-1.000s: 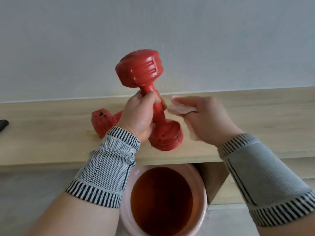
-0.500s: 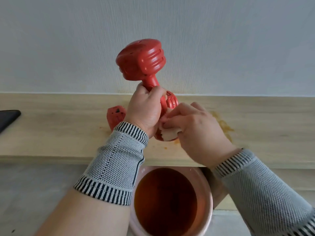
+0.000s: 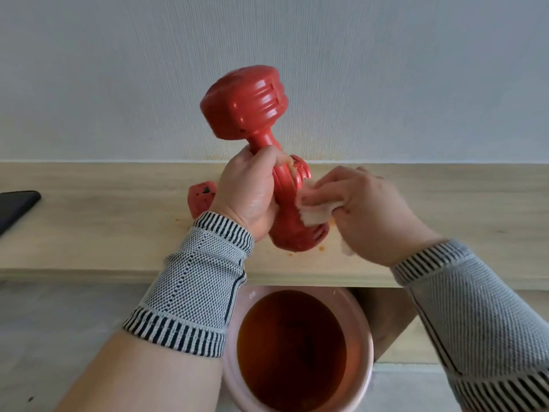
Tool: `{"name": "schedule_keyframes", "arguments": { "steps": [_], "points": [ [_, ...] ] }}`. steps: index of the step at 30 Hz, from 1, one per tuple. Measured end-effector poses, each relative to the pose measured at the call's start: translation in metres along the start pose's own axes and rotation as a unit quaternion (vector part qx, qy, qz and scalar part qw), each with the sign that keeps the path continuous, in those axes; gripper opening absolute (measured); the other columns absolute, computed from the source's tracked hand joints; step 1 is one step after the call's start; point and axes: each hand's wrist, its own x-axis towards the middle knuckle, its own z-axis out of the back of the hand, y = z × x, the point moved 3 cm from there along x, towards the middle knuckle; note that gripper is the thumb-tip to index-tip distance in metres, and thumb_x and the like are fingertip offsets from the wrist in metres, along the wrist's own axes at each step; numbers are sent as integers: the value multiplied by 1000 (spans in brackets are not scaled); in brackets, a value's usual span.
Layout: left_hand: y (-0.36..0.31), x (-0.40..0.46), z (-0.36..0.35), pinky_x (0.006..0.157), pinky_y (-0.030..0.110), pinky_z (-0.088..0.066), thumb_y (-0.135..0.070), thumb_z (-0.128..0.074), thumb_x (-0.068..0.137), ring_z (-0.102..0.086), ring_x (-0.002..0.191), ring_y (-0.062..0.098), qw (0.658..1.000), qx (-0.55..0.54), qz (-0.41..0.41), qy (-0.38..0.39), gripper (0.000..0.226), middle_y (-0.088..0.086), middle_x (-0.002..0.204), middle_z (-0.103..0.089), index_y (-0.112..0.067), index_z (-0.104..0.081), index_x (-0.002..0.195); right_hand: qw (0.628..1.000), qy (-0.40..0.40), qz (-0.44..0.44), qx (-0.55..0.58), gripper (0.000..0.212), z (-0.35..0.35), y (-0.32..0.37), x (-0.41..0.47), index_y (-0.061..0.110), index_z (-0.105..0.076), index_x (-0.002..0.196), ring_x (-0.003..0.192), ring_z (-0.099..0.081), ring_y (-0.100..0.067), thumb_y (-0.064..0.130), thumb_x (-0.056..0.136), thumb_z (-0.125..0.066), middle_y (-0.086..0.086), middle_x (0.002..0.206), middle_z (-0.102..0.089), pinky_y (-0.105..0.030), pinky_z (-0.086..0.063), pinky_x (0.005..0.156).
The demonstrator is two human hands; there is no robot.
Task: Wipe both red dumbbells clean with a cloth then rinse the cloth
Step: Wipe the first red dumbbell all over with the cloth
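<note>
A pale wall is standing behind a wooden shelf [image 3: 89, 233], and a pink bucket [image 3: 367, 337] of brown water is waiting on the floor below, at 6 o'clock from the hands.

The step in hand is, I judge, the wiping of the first dumbbell [image 3: 267, 144]. The left hand [image 3: 249, 194] is gripping it by the handle, fingers fully curled round, and is holding it tilted above the shelf, with the upper head pointing to about 11 o'clock and the lower head near the shelf. The right hand [image 3: 371, 209] is pinching a folded cloth [image 3: 315, 208] between thumb and curled fingers, and is pressing it against the lower head, at 3 o'clock from the left hand.

The second dumbbell [image 3: 202, 197] is lying on the shelf behind the left wrist, at about 9 o'clock from the first one; only its ends are showing. Orange spots are lying on the shelf under the first dumbbell. A dark flat thing [image 3: 15, 206] is resting at the far left edge.

The next move is probably calling for turning the handle in the left hand, so that the cloth is reaching all round the lower head. The second dumbbell and the rinsing are not yet done, as far as I can judge.
</note>
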Motion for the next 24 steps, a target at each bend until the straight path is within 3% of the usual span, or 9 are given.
{"name": "schedule_keyframes", "arguments": {
  "steps": [2, 4, 7, 12, 16, 18, 20, 22, 24],
  "points": [
    [1, -1, -4, 52, 25, -47, 7, -45, 88, -51, 52, 18, 1000, 3, 1, 24, 24, 8, 61, -48, -9, -51, 72, 997, -3, -82, 15, 49, 5, -19, 1, 30, -73, 107, 91, -58, -9, -4, 86, -46, 10, 109, -65, -21, -48, 75],
    [0, -1, -5, 52, 25, -45, 5, -51, 88, -47, 51, 18, 998, 29, -21, 43, 37, 7, 55, -48, -14, -54, 56, 983, -34, -148, 103, 44, 8, -32, -1, 32, -75, 104, 68, -63, -6, -1, 88, -49, 11, 101, -71, -18, -48, 51],
    [0, -1, -3, 52, 26, -42, -3, -60, 90, -43, 46, 15, 995, 66, -35, 59, 51, 0, 47, -47, -22, -53, 43, 959, -62, -167, 221, 32, 16, -31, 3, 29, -77, 92, 68, -69, -18, 3, 85, -60, 7, 79, -75, -32, -54, 56],
    [4, -5, -7, 44, 22, -34, 1, -57, 76, -38, 40, 10, 994, 6, 7, 111, 26, -2, 44, -41, -16, -46, 60, 956, 77, -165, 231, 9, -2, -10, 7, 23, -77, 88, 39, -48, -1, 22, 87, -68, 12, 43, -56, -12, -35, 39],
    [4, -5, -10, 41, 20, -35, 2, -53, 71, -39, 38, 10, 993, 24, -20, 117, 21, -2, 43, -41, -15, -43, 63, 959, 150, -141, 192, 26, -4, 0, 8, 28, -68, 81, 33, -49, 7, 11, 96, -54, 20, 30, -46, -6, -31, 35],
    [5, -3, -8, 44, 21, -37, 2, -53, 70, -38, 38, 13, 994, 39, -34, 94, 23, -1, 42, -41, -16, -46, 57, 966, 148, -128, 171, 29, 2, 5, 7, 34, -65, 74, 34, -50, 5, 16, 95, -55, 20, 33, -49, -6, -31, 35],
    [5, 0, -5, 48, 25, -40, 0, -54, 71, -39, 40, 16, 995, 53, -43, 71, 31, 0, 42, -42, -20, -49, 49, 970, 138, -121, 157, 29, 6, 9, 5, 38, -65, 69, 42, -59, -4, 19, 91, -57, 15, 56, -64, -15, -42, 40],
    [4, 2, -4, 50, 28, -42, 3, -52, 77, -40, 42, 17, 995, 60, -49, 56, 42, 0, 42, -43, -23, -50, 44, 976, 141, -99, 130, 28, 8, 13, 4, 42, -68, 76, 68, -69, -23, 21, 89, -56, 8, 93, -69, -35, -56, 57],
    [3, 3, -3, 53, 29, -43, 7, -50, 82, -40, 43, 17, 995, 68, -56, 36, 51, 0, 42, -43, -24, -50, 41, 984, 150, -64, 71, 27, 11, 19, 3, 39, -74, 92, 90, -68, -25, 26, 90, -51, 5, 110, -67, -43, -56, 78]
  ]
}}
